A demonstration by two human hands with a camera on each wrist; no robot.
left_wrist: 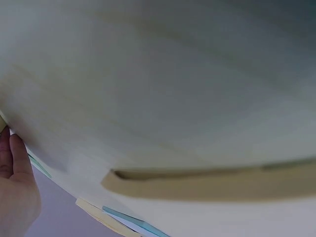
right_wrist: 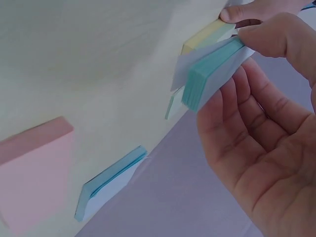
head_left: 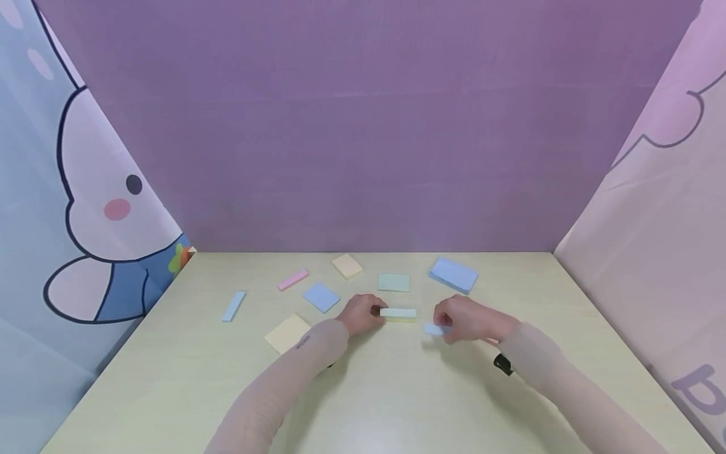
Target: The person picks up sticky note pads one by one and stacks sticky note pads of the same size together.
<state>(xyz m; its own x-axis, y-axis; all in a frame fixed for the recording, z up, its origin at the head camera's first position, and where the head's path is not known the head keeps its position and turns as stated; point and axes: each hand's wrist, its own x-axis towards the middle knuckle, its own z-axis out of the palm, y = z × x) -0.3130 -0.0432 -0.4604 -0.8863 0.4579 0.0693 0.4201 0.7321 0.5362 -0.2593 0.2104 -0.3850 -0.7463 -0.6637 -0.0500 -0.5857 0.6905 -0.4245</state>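
My right hand (head_left: pixel 464 318) pinches a narrow blue-green sticky note pad (right_wrist: pixel 207 74) between thumb and fingers, just above the table; a pale sheet shows along it in the right wrist view. To its left, my left hand (head_left: pixel 362 314) grips the left end of a narrow pale green sticky note pad (head_left: pixel 398 312). A yellow sticky note pad (head_left: pixel 400 320) shows along its near edge; whether it lies under or beside the green one I cannot tell. The left hand's fingertips are partly hidden in the head view.
Behind the hands lie a green pad (head_left: pixel 394 282), a thick blue pad (head_left: pixel 454 275) and a cream pad (head_left: pixel 347 267). Leftward are a blue square pad (head_left: pixel 321 297), a pink strip (head_left: pixel 293 280), a light blue strip (head_left: pixel 234 306) and a yellow pad (head_left: pixel 286 334). A pink pad (right_wrist: pixel 37 175) shows near the right wrist.
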